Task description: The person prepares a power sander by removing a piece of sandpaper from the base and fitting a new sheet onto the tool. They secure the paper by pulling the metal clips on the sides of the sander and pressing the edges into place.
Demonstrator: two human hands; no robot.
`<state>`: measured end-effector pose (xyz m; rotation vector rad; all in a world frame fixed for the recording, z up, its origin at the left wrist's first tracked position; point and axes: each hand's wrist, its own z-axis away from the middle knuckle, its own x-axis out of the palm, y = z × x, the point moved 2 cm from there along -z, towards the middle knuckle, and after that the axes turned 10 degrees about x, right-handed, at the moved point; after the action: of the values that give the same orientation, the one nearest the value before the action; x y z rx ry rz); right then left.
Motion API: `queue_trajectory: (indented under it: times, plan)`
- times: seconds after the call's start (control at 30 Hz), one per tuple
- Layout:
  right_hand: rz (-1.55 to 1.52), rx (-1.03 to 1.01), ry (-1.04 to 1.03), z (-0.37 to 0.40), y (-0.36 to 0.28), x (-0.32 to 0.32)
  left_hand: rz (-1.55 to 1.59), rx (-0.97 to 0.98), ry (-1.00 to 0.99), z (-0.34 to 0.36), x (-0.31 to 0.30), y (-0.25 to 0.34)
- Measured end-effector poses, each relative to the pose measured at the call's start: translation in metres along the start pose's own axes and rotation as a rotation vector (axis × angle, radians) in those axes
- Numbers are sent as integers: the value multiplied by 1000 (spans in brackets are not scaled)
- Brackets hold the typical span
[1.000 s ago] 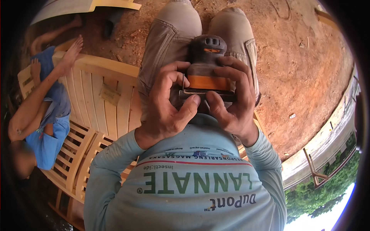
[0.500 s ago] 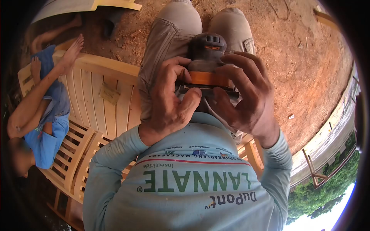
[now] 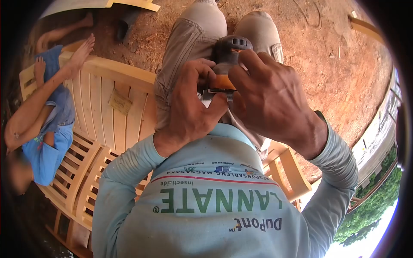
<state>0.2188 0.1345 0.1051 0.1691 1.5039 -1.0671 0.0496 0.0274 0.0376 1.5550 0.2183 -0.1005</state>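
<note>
A black and orange palm sander [image 3: 223, 81] rests between my thighs, its flat base turned toward my belly. My left hand [image 3: 189, 103] grips the sander's left side, the fingers curled at the body and the thumb at the base edge. Over the right side bends my right hand [image 3: 273, 96], its fingers curled close together at the orange band and base; whatever they pinch is hidden behind them. Part of a dark metal strip and a pale patch show at the base between both thumbs.
On the left, a person in a blue shirt [image 3: 53, 150] sits on a slatted wooden bench [image 3: 101, 107] bearing a small label [image 3: 119, 102]. Brown dirt ground [image 3: 318, 56] lies ahead and right. A wooden armrest frame [image 3: 290, 172] stands by my right side.
My right hand has turned and moved inward over the sander, its fingers now curled where they were spread along the base. My right elbow has swung outward. My left hand stays nearly in place.
</note>
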Motion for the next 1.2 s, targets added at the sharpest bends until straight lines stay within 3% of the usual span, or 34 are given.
queue_trajectory:
  times: [0.1,0.2,0.3,0.5,1.2]
  plan:
    - [-33,5,-28,-1,-1,-3,27,-32,13,-9,-3,11]
    - [-120,-46,-30,-2,13,-8,-270,52,-243,-38,-23,33]
    - [-208,-144,-51,-6,22,-17,-390,255,-395,-60,-31,37]
    - [-256,-137,-121,-3,31,-20,-491,184,-631,-83,-35,38]
    - [-254,-189,-102,-13,30,-16,-522,152,-682,-88,-31,35]
